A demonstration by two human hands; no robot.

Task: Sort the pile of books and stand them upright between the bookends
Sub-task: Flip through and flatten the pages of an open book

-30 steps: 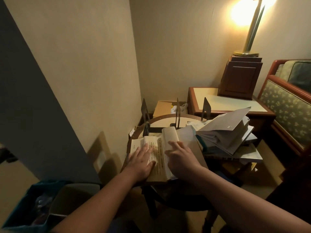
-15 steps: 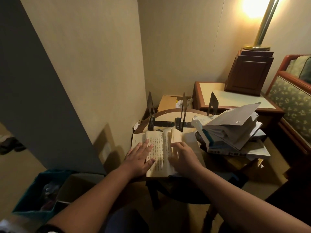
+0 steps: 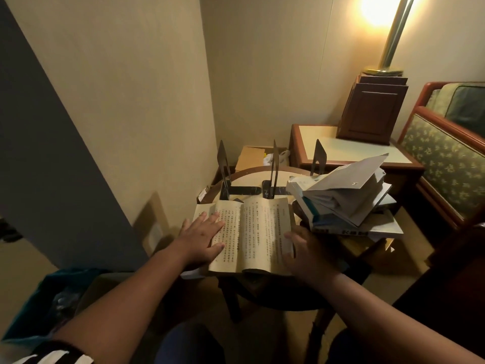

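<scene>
Your left hand [image 3: 203,236] flat, fingers spread, on open book [image 3: 246,232] lying on tabletop [image 3: 252,177] before 3 bookends [image 3: 273,169]. Right hand [image 3: 305,249] curls on right page edge. Pile [image 3: 341,203] beside. Next: close book, stand upright between bookends.

Both bare forearms reach forward from the lower corners and converge toward the middle. The left hand [image 3: 203,239] lies palm down, fingers spread and flat, thumb angled toward the right. The right hand [image 3: 305,252] sits opposite it, knuckles up, fingers loosely curled, its fingertips [image 3: 288,236] pointing to the left.
</scene>
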